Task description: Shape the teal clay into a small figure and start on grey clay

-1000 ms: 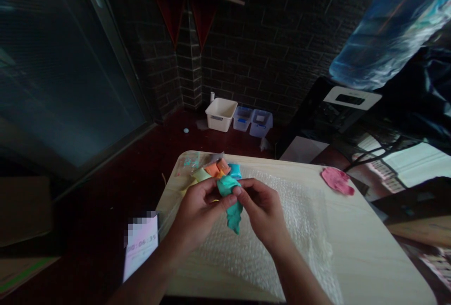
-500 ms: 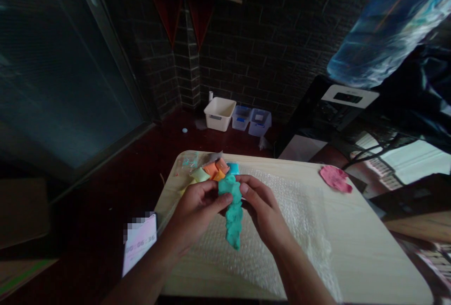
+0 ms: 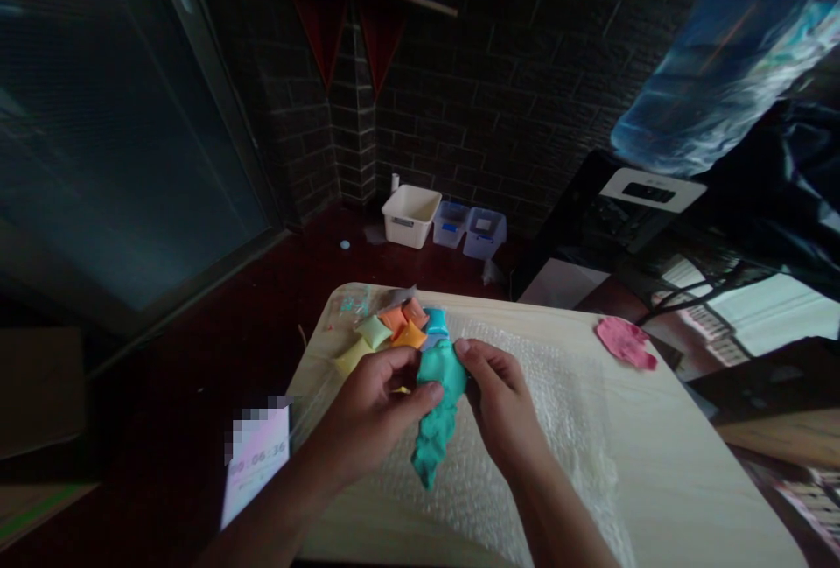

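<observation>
I observe the left hand and right hand pinching the green clay from either side, held above the bubble wrap on the surface. Pink clay lies well apart.

From where I stand, both hands have hold of a long, lumpy strip of green clay, its lower end hanging over the bubble wrap on the counter. The left hand has its thumb across the strip; the right hand pinches the upper edge. Just beyond sit small packets in yellow, pale green, orange and blue. A flat pink piece, probably clay too, lies near the far right corner. By the left forearm, a phone shows a timer.
</observation>
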